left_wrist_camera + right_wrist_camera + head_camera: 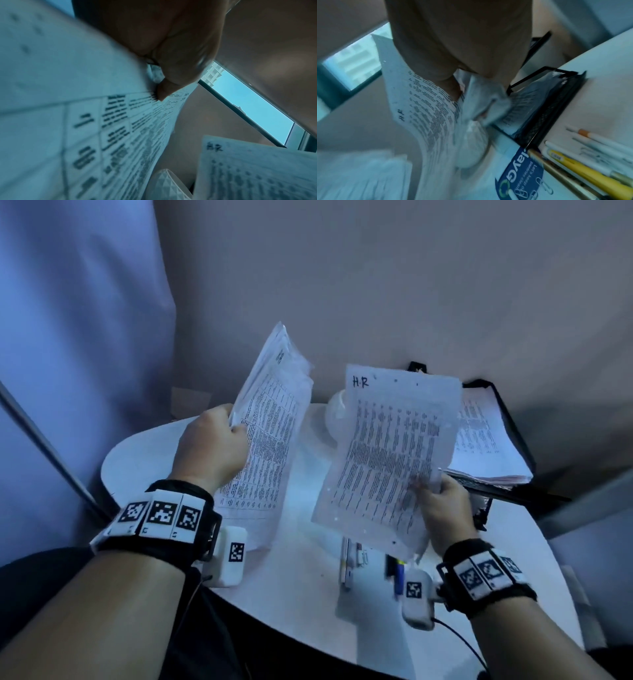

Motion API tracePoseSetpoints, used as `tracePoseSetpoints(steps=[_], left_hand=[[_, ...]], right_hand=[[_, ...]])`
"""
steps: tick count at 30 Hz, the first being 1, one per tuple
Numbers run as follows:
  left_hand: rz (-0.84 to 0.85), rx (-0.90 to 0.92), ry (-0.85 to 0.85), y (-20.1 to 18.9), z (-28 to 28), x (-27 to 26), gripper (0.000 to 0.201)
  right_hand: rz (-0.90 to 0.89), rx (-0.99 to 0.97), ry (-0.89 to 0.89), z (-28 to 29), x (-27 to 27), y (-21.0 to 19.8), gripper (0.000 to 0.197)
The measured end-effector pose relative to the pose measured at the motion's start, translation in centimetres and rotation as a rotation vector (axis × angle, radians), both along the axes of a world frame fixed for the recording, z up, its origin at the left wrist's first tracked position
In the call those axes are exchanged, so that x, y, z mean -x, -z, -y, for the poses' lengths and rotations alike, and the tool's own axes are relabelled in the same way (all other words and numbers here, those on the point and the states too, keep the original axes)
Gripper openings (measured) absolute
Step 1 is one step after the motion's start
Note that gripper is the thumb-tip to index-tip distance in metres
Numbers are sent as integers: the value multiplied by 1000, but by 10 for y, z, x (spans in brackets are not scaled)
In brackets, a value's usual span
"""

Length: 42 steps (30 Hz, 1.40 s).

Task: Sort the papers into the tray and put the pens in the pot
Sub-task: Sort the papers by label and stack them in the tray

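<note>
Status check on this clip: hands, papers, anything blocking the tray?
Left hand grips paper stack. Right hand pinches HR sheet. Tray part-filled, unblocked. Pens on table.

round white table (308,594) | blue sticker (524,171) | paper clips (544,185) | window (248,108)

We take the black mesh tray (513,440) at the far right of the table as the landmark. It already holds a flat stack of printed papers (486,440). Left of the tray, a single printed sheet (387,453) marked "H.R" at its top stands raised and tilted, its lower right corner creased. Further left of the tray, a thicker sheaf of printed pages (270,419) stands steeply tilted. Between these, a white faceted pot (334,412) stands near the tray's left side. Pens (583,166), one yellow, lie on the table just in front of the tray.
</note>
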<state>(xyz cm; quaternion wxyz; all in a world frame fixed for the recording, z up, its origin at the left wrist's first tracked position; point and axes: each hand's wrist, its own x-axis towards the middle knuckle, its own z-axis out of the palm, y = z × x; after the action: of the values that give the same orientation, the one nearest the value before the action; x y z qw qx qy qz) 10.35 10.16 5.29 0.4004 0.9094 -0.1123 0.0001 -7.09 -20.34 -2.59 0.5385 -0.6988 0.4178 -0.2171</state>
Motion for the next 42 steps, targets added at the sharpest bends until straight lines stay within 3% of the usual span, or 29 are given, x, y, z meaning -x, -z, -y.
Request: tracePoseSetpoints(steps=[4, 9, 13, 19, 23, 27, 32, 35, 38, 42], left_hand=[[-87, 105, 97, 8, 10, 15, 14], [-264, 302, 217, 15, 26, 60, 14], [-426, 407, 278, 30, 30, 75, 10], [-474, 481, 217, 34, 33, 82, 44], [-392, 461, 288, 25, 32, 85, 52], [-218, 352, 251, 16, 27, 78, 12], [-384, 555, 10, 15, 14, 58, 24], [-454, 645, -25, 22, 10, 55, 13], [-499, 633, -21, 35, 4, 54, 25], [-482, 561, -19, 44, -1, 51, 23]], right_hand=[[173, -236, 43, 6, 34, -10, 19], [91, -371, -75, -18, 57, -13, 4], [18, -382, -156, -36, 56, 5, 24], [4, -440, -220, -63, 44, 8, 30], [-13, -329, -188, -80, 30, 1, 21], [49, -152, -112, -95, 15, -16, 13], [170, -43, -120, -115, -2, -19, 16], [198, -17, -121, -125, -9, -16, 15], [172, -12, -135, -127, -14, -6, 12], [185, -68, -142, -127, -16, 4, 19]])
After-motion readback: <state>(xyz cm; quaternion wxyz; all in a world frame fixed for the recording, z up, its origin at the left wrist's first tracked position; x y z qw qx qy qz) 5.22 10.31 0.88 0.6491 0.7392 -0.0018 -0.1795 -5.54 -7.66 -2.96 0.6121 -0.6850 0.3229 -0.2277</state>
